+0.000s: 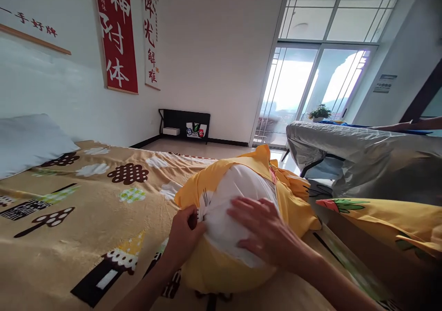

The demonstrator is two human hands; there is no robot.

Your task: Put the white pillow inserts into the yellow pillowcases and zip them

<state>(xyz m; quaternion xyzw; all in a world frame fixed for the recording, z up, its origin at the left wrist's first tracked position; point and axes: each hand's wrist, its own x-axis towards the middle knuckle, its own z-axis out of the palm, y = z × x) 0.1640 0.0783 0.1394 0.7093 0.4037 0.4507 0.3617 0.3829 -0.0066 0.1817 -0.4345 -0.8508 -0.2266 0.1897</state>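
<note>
A plump white pillow (241, 182) sits partly inside a yellow pillowcase (238, 276) on the bed in front of me. The case spreads around the pillow, with its opening turned up toward me. At the opening's left edge, my left hand (186, 230) pinches the yellow fabric between thumb and fingers. Flat on the pillow's white surface lies my right hand (260, 230), its fingers apart and somewhat blurred by motion. The far part of the case is bunched up and shows a printed pattern.
A tan patterned blanket (93, 214) covers the bed, with a pale pillow (31, 140) at the left. More yellow printed fabric (386, 216) is at the right. Beyond stands a plastic-covered table (348, 138) with a plant (320, 112); another person's arm (397, 126) reaches over it.
</note>
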